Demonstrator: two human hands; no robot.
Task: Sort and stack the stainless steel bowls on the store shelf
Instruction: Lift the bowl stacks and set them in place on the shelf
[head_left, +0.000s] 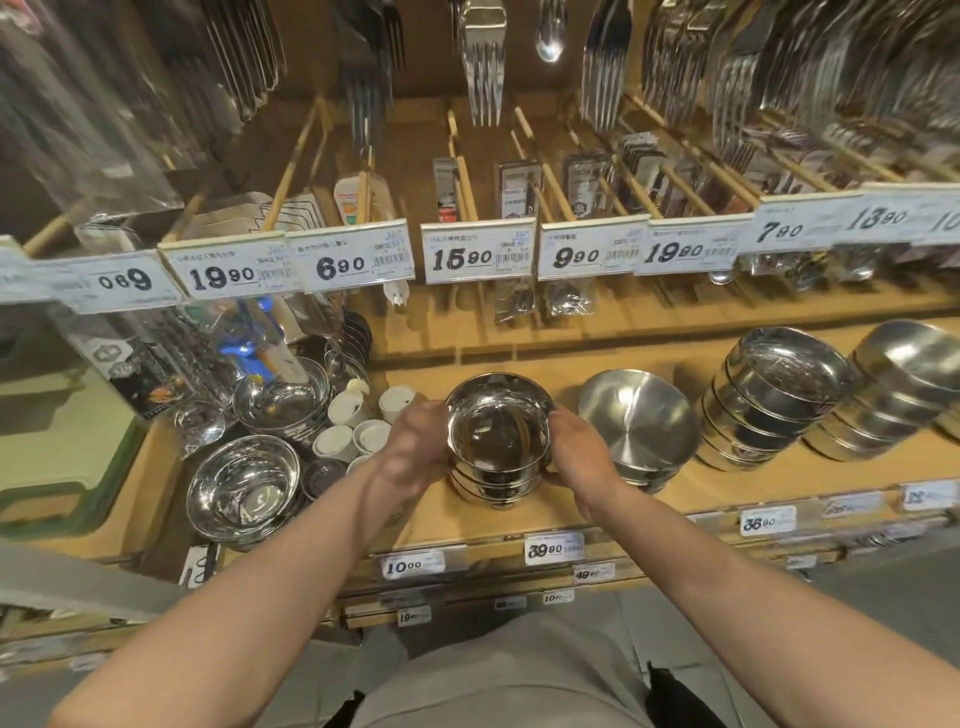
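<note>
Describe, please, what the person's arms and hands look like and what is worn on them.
Both forearms are bare from the bottom edge of the picture up to the wrists; no sleeve shows. The left hand and the right hand wear no gloves. No watch, bracelet or ring can be seen, though the picture is a little blurred. Below the arms, the person wears light grey clothing.

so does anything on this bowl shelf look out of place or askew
Yes. The two bowl stacks at far right lean over rather than standing upright. At left, small white cups sit jumbled among loose bowls. The stack between the left hand and right hand stands level.
</note>
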